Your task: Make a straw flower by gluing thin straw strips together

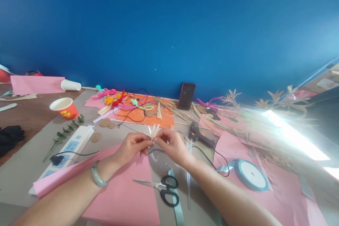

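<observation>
Between my two hands is a small pale flower (155, 131) of thin, straw-coloured strips that fan upward. My left hand (136, 143) pinches its base from the left, thumb against fingers. From the other side, my right hand (171, 144) closes thumb and fingertips on it; the fingers hide its lower part. Below the hands, black-handled scissors (161, 185) lie partly on pink paper (124, 187) and partly over a pale blue ribbon strip (178, 208). A black glue gun (200, 136) rests to the right of my right hand, with a clear glue stick (189, 190) nearby.
A white power strip (79, 137) and an orange paper cup (65, 108) stand on the left. A ribbon roll (251, 174) lies at right. Along the blue wall, a phone (186, 96) leans upright among coloured pipe cleaners (106, 95), wooden discs and dried stems.
</observation>
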The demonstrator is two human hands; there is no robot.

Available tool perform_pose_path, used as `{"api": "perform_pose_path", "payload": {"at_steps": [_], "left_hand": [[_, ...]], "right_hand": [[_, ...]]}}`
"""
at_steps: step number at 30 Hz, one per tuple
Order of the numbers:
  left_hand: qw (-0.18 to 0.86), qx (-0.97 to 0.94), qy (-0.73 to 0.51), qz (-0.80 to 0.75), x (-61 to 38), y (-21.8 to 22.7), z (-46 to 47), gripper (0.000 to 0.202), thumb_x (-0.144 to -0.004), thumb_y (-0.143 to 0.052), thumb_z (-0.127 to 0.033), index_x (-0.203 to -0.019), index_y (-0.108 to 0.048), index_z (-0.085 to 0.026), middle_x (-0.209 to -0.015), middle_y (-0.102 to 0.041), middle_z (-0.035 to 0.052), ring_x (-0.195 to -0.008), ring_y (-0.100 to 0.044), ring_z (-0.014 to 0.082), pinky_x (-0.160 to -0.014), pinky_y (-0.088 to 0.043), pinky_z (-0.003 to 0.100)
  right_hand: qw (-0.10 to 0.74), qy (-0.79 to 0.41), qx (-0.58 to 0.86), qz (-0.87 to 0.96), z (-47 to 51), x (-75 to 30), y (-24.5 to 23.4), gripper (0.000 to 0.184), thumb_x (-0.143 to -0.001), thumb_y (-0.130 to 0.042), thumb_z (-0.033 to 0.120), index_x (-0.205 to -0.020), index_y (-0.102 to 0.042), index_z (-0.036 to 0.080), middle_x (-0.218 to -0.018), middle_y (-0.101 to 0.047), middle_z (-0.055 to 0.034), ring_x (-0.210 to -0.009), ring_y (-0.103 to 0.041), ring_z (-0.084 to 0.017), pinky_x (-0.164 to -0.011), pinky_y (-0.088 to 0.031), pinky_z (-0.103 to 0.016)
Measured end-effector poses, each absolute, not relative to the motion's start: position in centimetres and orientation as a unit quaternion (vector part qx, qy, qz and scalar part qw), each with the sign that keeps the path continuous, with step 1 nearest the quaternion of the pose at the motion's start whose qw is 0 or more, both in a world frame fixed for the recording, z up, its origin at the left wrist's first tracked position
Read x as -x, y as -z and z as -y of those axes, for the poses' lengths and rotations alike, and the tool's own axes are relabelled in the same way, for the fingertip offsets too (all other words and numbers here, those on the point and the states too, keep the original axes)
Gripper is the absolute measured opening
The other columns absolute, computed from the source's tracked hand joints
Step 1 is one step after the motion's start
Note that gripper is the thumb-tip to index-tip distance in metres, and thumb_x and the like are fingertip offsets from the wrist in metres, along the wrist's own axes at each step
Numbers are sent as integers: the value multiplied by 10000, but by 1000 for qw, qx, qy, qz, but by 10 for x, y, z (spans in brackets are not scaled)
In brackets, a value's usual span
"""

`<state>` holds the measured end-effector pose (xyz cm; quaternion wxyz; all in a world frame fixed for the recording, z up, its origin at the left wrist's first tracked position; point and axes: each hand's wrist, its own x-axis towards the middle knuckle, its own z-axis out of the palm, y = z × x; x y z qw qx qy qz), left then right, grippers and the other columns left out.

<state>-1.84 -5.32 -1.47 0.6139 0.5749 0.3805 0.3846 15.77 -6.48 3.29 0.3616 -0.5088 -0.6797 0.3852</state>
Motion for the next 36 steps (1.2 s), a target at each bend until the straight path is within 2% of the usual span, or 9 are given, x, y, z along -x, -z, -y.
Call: {"api": "perform_pose_path", "payload": {"at_steps": [7,22,26,31,34,36], "left_hand": [[608,-571,-391,-390,17,14,55,254,-784,-661,-372,-717,-677,-127,-525,-598,15,-489,-539,117,-505,-448,235],[622,-551,-401,-387,17,11,56,237,-774,-673,-359,-707,-669,-132,-525,-612,9,-478,-545,112,-502,-453,233],[632,-537,-406,-383,17,11,54,244,-771,-677,-359,-710,-672,-123,-529,-610,16,-482,-548,114,-504,-452,235],[641,-520,-413,-386,17,18,50,242,-761,-687,-349,-712,-675,-112,-534,-610,23,-481,-545,111,-501,-450,234],[645,-510,-422,-382,16,23,48,232,-760,-684,-334,-704,-672,-110,-537,-609,24,-482,-539,106,-499,-446,230],[647,-504,-431,-378,16,24,48,221,-764,-676,-327,-718,-675,-111,-540,-606,22,-497,-544,107,-504,-447,226]], "right_hand": [[375,-413,512,653,63,-158,-23,150,-791,-581,231,-654,-585,168,-602,-586,14,-563,-509,-108,-529,-385,-221],[390,-454,486,637,63,-157,-22,188,-797,-609,303,-663,-590,173,-642,-629,-1,-608,-563,-128,-579,-432,-242],[390,-465,484,630,62,-157,-25,226,-803,-616,367,-699,-602,167,-660,-623,-9,-613,-554,-131,-593,-436,-250],[490,-399,524,570,58,-163,-37,290,-867,-521,460,-767,-549,188,-610,-523,28,-501,-429,-94,-507,-382,-227],[560,-361,507,547,55,-174,-56,257,-887,-481,450,-867,-530,198,-694,-547,20,-487,-412,-80,-489,-375,-221],[554,-327,518,563,52,-185,-73,229,-874,-507,422,-929,-530,201,-709,-564,15,-491,-430,-83,-483,-376,-221]]}}
